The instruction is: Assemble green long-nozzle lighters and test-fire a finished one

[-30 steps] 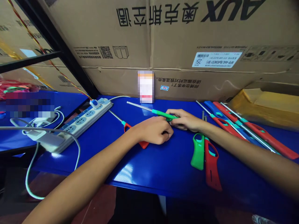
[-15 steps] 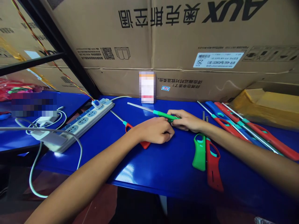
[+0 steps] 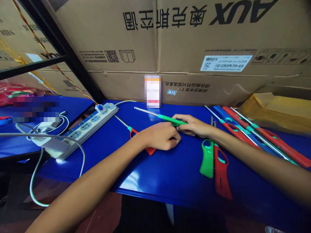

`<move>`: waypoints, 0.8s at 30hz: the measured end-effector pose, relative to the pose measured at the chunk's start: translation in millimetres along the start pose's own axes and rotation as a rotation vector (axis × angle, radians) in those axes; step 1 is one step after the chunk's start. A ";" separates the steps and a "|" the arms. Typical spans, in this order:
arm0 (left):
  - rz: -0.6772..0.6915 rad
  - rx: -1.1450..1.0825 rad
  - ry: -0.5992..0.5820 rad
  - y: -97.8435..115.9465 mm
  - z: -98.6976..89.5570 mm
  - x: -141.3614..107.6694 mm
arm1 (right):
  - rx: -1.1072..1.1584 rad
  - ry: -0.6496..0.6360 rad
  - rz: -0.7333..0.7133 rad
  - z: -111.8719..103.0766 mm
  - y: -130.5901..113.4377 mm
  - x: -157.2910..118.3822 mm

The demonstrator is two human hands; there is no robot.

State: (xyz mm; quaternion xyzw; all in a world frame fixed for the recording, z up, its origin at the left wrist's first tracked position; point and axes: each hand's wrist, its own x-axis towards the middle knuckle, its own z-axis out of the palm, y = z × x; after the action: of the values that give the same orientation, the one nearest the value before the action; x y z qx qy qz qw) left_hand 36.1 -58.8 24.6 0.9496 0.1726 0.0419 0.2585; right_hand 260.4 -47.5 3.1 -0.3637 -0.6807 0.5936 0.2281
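The green-sleeved steel lighter wand (image 3: 170, 120) sits at the frame's center, pinched closed in my right hand (image 3: 194, 126). My left hand (image 3: 161, 136) curls shut just beside it, above a red lighter handle (image 3: 150, 150). Further lighters (image 3: 252, 132) lie at right on the blue table (image 3: 145, 174); a power strip (image 3: 89, 124) lies at left.

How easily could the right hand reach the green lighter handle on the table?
Probably easily: the green lighter handle lies near the right hand, nothing between, though that hand holds a lighter shaft.
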 end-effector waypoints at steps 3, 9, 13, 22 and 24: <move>0.000 0.007 -0.001 1.5 -0.7 0.0 | -0.003 0.014 0.012 0.8 0.2 -0.9; -0.005 0.014 -0.004 2.3 -0.9 -0.7 | -0.009 0.039 0.039 1.6 0.5 -1.5; -0.014 0.020 -0.009 1.3 -0.1 -0.5 | -0.005 0.043 0.047 1.7 0.1 -1.4; -0.009 0.010 -0.004 1.0 -0.2 -0.2 | -0.007 0.018 0.026 -0.6 3.4 -0.4; -0.007 0.003 0.002 0.4 -0.2 -0.4 | -0.008 -0.009 0.009 -1.7 3.3 -1.4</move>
State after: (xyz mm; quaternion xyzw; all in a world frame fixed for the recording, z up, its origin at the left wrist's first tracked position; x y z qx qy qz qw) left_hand 35.8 -59.1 25.1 0.9493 0.1761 0.0415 0.2570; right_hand 263.3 -47.4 0.3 -0.3649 -0.6825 0.5934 0.2209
